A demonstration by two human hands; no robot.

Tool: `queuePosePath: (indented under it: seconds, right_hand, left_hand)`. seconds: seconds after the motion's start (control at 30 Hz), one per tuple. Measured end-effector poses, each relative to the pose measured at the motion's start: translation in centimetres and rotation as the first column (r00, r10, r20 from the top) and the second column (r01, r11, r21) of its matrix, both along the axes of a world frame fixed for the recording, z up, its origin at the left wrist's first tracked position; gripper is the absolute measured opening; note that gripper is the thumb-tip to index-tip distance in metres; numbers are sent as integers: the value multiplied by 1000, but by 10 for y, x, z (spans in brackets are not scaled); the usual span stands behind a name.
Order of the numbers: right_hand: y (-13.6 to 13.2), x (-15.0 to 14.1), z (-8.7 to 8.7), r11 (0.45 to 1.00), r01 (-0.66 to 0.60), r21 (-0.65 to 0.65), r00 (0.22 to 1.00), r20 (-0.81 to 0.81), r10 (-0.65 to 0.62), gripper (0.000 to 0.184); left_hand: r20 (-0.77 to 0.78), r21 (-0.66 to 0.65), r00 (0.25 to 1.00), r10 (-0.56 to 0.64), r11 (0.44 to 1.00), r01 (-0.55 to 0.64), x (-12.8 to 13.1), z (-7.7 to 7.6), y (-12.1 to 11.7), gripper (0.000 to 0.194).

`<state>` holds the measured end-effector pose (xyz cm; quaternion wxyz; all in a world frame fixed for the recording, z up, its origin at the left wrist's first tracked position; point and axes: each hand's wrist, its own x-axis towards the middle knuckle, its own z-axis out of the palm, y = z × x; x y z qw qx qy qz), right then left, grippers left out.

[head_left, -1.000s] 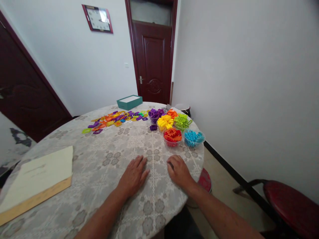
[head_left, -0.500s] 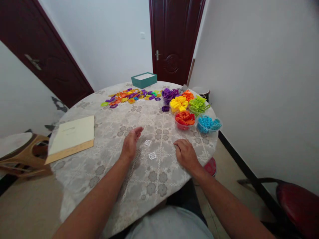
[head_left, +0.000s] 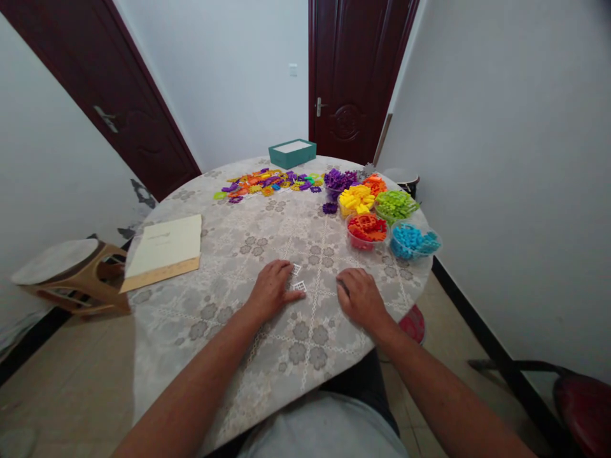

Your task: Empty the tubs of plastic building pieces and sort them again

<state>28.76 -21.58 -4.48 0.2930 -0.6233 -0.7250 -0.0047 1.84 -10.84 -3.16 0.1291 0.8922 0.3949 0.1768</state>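
On the patterned tablecloth (head_left: 272, 235) lie two small white lattice pieces (head_left: 299, 286), shaped like little windows. My left hand (head_left: 273, 291) rests palm down beside them, thumb and fingers apart. Its fingertips touch or partly cover the farther piece, and the thumb lies at the near edge of the other. To the right, my right hand (head_left: 360, 296) sits on the cloth with its fingers curled in. The inside of that hand is hidden, so I cannot tell whether anything is in it.
Clear bowls hold red and orange pieces (head_left: 366, 229), blue pieces (head_left: 413, 240), yellow pieces (head_left: 356, 200), green pieces (head_left: 396, 205) and purple pieces (head_left: 340, 180). Mixed coloured pieces (head_left: 267, 182) lie spread near a green box (head_left: 292, 154). A paper sheet on a board (head_left: 167, 251) lies left.
My left hand has turned palm down and moved right onto the white pieces, its fingers spreading. My right hand stays in place with its fingers curled. The view has shifted slightly left.
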Motion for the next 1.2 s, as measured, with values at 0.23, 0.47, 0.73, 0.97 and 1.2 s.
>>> queuePosePath:
  seconds: [0.23,0.47,0.73,0.97,1.2]
  right_hand:
    - [0,-5,2,999,36,0,999,37,-36,13]
    - [-1,-6,3,999,28,15,999,35,-29,13]
    - [1,-3,-3,999,-10,47,1000,27,9,14]
    - [2,-3,-7,996,-24,88,1000,7,23,18]
    - [2,-4,-12,993,-16,114,1000,-6,17,25]
  left_hand:
    - [-106,58,994,3,998,3,5,6,29,37]
    - [-73,-165,997,9,986,-21,16,19,49,32]
    - [-25,-288,998,57,956,-62,12,25,44,18]
    - [160,-404,980,120,914,-46,1,35,64,17]
    - [564,-264,668,486,872,-412,-19,49,171,67]
